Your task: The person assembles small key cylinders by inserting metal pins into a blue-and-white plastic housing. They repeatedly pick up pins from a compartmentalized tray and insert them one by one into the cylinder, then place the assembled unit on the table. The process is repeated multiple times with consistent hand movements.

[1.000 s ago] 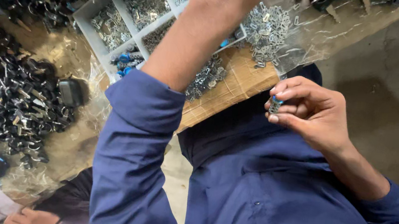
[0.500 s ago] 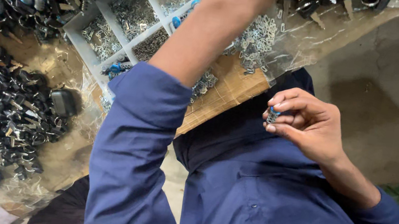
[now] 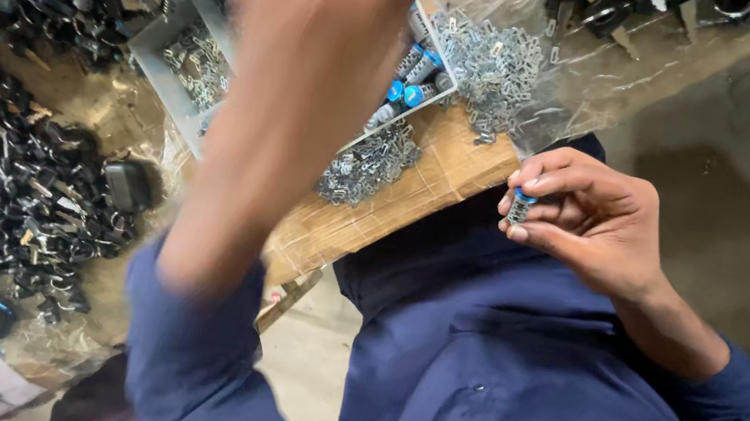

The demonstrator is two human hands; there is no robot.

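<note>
Cylinder (image 3: 520, 207) upright, blue end up

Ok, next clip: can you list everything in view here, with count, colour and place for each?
Small cylinder part: one, grey with blue cap, pinched in right hand.
Matching cylinder parts: several, grey and blue, in the divided tray.
Divided tray: one, grey, upper middle of the bench.
Metal clips: two loose heaps, silvery, on plastic sheet and cardboard beside the tray.
Black parts: large piles, left side and along the top.
Cardboard sheet: one, brown, at the bench edge.
Blue shirt: one, dark blue, lower frame.
Right hand: held near the chest.
Left forearm: raised, blurred; the hand is out of frame.
</note>
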